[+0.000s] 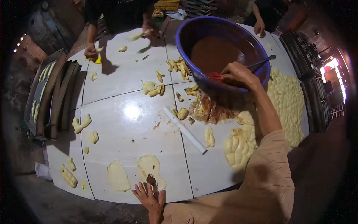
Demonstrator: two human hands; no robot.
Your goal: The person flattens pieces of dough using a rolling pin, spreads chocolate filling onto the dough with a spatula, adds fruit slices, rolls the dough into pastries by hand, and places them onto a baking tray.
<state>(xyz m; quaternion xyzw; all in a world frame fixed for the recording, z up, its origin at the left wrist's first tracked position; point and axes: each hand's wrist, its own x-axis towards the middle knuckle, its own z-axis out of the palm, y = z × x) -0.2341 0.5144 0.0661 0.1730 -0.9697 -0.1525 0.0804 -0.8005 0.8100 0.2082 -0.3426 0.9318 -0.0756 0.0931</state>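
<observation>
No readable lettering, labels, numbers or signs anywhere.

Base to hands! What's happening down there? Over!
Left hand, fingers spread, at flat dough's near edge. Brown dab on dough. Right hand grips red tool over basin. White rod lies between dough and basin.

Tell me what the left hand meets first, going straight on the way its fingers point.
Most likely the flattened dough with the brown paste on it: the left hand seems right at its near edge, though whether it touches or hovers is unclear.
</observation>
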